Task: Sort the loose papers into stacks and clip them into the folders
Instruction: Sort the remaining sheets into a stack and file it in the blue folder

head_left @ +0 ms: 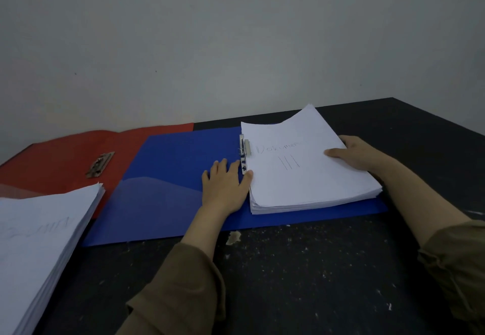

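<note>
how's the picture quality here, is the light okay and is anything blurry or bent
Head view: dim, flat light, no glare; the writing on the paper stack in the blue folder is faint; the second stack at lower left looks soft; wide-angle bends the table edges.

Blue folder (168,177): smooth plastic-looking cover, slight sheen; translucent pocket (157,195) on its inner flap. Clip (245,151) on the blue folder: bright, shiny metal. Red folder (65,156): matt, card-like surface; its clip (100,164) is dull, tarnished metal. Paper stack (309,177) and second paper stack (39,235): white matt paper, edges slightly uneven. Table (301,282): black, matt, speckled with pale flecks and chips. Sleeves (183,290): olive-brown woven cloth. Wall (236,32): pale, matt.
</note>
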